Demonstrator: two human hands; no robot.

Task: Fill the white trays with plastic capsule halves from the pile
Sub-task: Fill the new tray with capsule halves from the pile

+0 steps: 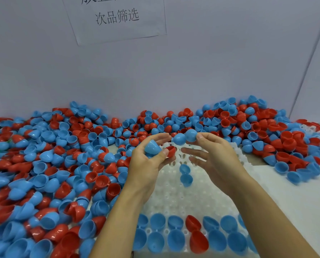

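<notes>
two hands work above a white tray point(176, 198) on the counter: the left hand point(148, 162) grips a blue capsule half point(152, 147), the right hand point(214, 155) pinches a joined blue pair point(185, 137). the pile point(62, 164) lies just beside. light, stiff, slippery shells look best pinched at the rim.

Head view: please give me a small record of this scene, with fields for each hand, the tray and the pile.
left hand: grips a blue plastic capsule half and a red plastic capsule half
right hand: fingers pinch a joined pair of blue plastic capsule halves
white plastic tray: near rows filled, mostly blue with one red pair; one blue pair in the middle; other sockets free
pile of red and blue capsule halves: left of and behind the tray
</notes>
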